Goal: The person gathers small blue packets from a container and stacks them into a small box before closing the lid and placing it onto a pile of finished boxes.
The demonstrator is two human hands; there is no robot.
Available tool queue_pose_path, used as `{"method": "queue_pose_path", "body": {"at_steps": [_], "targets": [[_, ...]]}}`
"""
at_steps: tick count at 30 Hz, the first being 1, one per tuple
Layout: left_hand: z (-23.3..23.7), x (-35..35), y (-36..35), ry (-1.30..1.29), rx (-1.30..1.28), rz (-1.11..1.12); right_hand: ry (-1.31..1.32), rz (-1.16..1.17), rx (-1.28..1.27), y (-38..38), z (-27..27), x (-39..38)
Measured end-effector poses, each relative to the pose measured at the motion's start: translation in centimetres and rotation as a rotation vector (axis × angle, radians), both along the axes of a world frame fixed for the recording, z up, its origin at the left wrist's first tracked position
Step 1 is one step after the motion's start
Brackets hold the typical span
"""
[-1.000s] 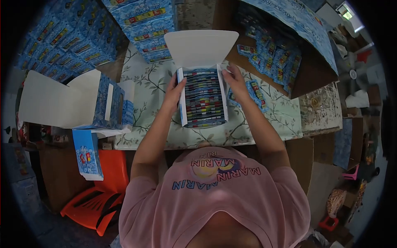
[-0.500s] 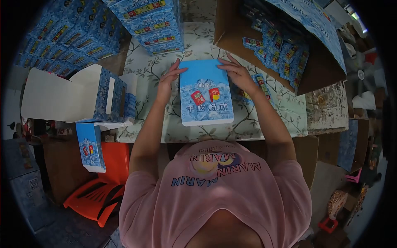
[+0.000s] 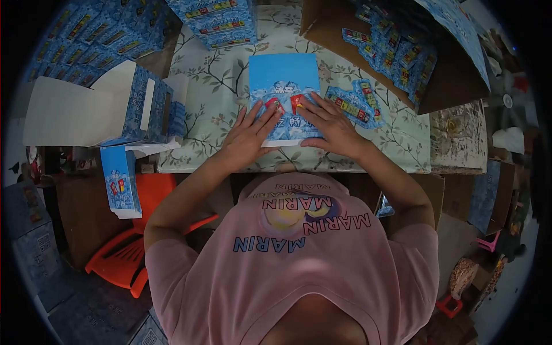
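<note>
One closed box (image 3: pixel 283 72) — blue, icy print, white near edge.

Table (image 3: pixel 474 146): we see a floral tablecloth (image 3: pixel 221 72) on it.
Chair (image 3: pixel 155 190): we see orange plastic.
Light: we find it dim.

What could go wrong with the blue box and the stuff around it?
The left hand and right hand rest on the blue box, so pushing hard might dent its lid. The loose packets lie close to the right hand and could get knocked. The open box seems to stick out past the table, so a bump might tip it.
</note>
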State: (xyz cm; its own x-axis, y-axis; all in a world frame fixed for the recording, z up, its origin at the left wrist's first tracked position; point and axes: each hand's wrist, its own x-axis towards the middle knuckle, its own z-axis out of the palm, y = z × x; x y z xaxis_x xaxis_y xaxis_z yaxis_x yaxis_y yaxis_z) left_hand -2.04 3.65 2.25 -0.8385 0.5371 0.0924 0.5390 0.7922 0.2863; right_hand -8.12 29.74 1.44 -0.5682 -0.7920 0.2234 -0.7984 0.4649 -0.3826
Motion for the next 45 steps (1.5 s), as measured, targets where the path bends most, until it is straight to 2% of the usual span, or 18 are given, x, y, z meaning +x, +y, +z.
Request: {"method": "queue_pose_path", "body": {"at_steps": [3,5,6,9,11,15,20,27,29,30,31,32,34,36,38,41,44,45], "targets": [[-0.6,0.1,0.0,0.045,-0.085,-0.022,0.137,-0.009,-0.048,-0.4,-1.4,0.7],[-0.3,0.1,0.2,0.022,0.144,-0.018,0.178,-0.015,-0.114,-0.4,-1.6,0.6],[-0.2,0.2,0.4,0.024,0.143,-0.017,0.180,-0.013,-0.116,-0.4,-1.5,0.7],[-0.2,0.0,0.3,0.120,0.044,0.035,0.102,-0.034,-0.152,-0.6,-1.0,0.7],[-1.2,-0.5,0.2,0.293,0.056,-0.012,0.083,-0.038,-0.167,-0.5,-0.8,0.6],[-1.2,-0.7,0.3,0.314,0.129,0.019,0.006,-0.021,-0.234,-0.6,-0.5,0.4],[-1.4,0.6,-0.2,0.292,0.272,0.020,0.112,-0.049,-0.271,-0.3,-1.6,1.5],[-3.5,2.1,-0.8,0.353,0.183,-0.022,0.348,-0.053,-0.272,-0.1,-3.1,3.0],[-3.4,2.0,-1.1,0.283,0.285,-0.049,0.172,-0.001,-0.261,0.2,-1.8,2.9],[-3.5,2.3,-0.6,0.232,0.422,0.096,0.195,0.007,-0.267,0.4,-1.6,3.1],[-3.7,2.5,0.0,0.200,0.557,0.238,0.082,-0.152,-0.380,0.5,-1.8,3.4],[-4.2,2.2,0.2,0.104,0.578,0.371,-0.027,-0.295,-0.499,0.0,-2.0,3.3],[-5.8,1.1,1.1,-0.275,1.024,0.313,-0.855,-0.410,-0.964,-1.8,-3.2,3.7],[-5.9,1.0,1.8,-0.253,1.075,0.354,-0.898,-0.423,-0.964,-2.9,-5.0,3.6],[-3.8,1.3,1.8,-0.258,1.049,0.391,-1.103,-0.395,-1.129,-3.2,-2.1,3.7],[0.9,1.5,1.2,-0.178,1.049,0.339,-1.053,-0.377,-1.158,-3.0,1.9,3.3],[7.8,0.7,0.8,-0.033,1.018,0.292,-0.855,-0.209,-1.218,-3.0,8.9,1.9],[10.9,0.0,0.3,0.141,0.937,0.245,-0.740,-0.141,-1.240,-3.4,11.7,1.3]]}}
